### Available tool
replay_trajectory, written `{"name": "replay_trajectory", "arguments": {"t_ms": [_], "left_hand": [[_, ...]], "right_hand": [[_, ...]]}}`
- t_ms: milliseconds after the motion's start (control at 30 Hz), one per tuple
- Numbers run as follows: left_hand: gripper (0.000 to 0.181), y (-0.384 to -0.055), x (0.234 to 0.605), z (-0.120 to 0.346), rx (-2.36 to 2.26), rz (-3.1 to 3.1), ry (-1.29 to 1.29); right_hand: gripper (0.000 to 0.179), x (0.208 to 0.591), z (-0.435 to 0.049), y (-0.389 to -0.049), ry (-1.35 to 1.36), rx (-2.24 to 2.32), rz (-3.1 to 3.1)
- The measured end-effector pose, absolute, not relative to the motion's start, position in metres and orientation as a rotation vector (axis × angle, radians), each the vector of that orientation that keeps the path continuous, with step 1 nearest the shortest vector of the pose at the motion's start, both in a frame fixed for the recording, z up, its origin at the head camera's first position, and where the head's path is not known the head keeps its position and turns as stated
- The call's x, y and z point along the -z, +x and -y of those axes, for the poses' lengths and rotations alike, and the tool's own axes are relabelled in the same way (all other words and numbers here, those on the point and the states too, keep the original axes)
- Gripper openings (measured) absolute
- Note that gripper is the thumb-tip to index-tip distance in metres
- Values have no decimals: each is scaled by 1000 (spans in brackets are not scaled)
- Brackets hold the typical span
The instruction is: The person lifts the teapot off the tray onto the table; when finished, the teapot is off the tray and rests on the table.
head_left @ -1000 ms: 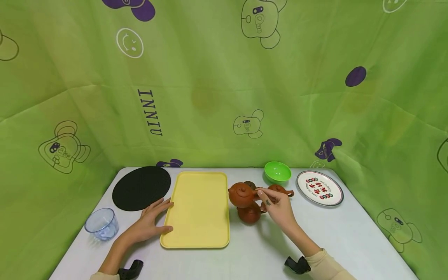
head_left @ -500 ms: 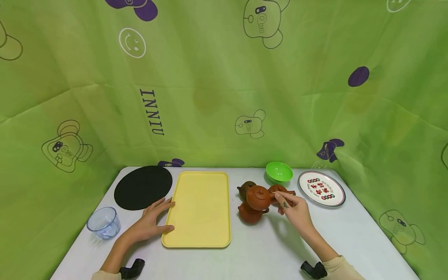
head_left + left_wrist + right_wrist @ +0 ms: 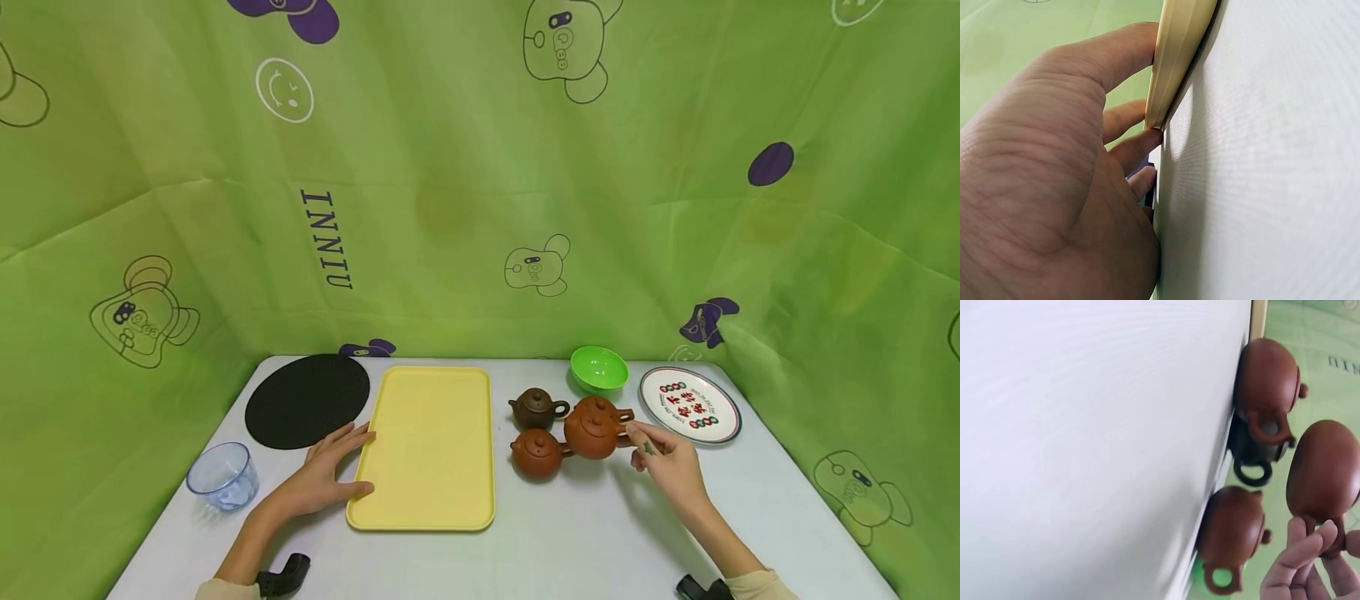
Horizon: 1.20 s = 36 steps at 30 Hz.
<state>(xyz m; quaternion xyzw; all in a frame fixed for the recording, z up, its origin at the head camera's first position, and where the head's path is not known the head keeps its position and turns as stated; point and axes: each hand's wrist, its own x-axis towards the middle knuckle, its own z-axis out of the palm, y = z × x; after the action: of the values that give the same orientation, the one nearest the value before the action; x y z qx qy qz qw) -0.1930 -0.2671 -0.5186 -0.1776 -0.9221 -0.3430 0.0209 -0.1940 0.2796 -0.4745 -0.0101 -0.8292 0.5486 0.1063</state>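
Observation:
My right hand (image 3: 670, 469) pinches the handle of a reddish-brown clay teapot (image 3: 590, 437). In the right wrist view this teapot (image 3: 1324, 472) is raised off the table, apart from the others. Below and behind it stands a similar teapot (image 3: 597, 403), partly hidden by it in the head view. To its left are another reddish-brown teapot (image 3: 536, 457) and a dark brown teapot (image 3: 533, 409), both upright on the table. My left hand (image 3: 321, 477) lies at the left side of a yellow tray (image 3: 423, 450); its extended fingers and thumb touch the rim.
A black round mat (image 3: 307, 402) lies left of the tray, with a clear bluish glass bowl (image 3: 225, 479) nearer the front. Behind the teapots stands a green bowl (image 3: 598, 369). A white plate with red lettering (image 3: 690, 404) is at the right. Green cloth (image 3: 420, 250) walls the table.
My right hand has carried the teapot rightward, from beside the tray's right edge, over the other teapots, uncovering the dark one. My left hand has stayed at the tray.

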Motion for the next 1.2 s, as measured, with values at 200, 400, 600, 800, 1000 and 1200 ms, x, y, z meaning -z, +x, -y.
{"name": "replay_trajectory", "arguments": {"t_ms": [200,400,600,800,1000,1200], "left_hand": [[78,-192,519,267,1077,2865,-544],[77,-192,517,266,1078,2870,-544],[78,-193,517,266,1081,2870,-543],[78,-193,519,265,1083,2879,-535],[77,-192,517,266,1089,2872,-535],[77,-192,517,266,1079,2872,-541]], "right_hand": [[37,478,-294,-189,-10,-1634,2417],[37,481,-305,-186,-16,-1582,2438],[37,485,-312,-187,-23,-1578,2474],[32,489,-316,-187,-39,-1586,2483],[32,492,-316,-187,-99,-1624,2526],[32,498,-316,-189,-181,-1622,2571]]}}
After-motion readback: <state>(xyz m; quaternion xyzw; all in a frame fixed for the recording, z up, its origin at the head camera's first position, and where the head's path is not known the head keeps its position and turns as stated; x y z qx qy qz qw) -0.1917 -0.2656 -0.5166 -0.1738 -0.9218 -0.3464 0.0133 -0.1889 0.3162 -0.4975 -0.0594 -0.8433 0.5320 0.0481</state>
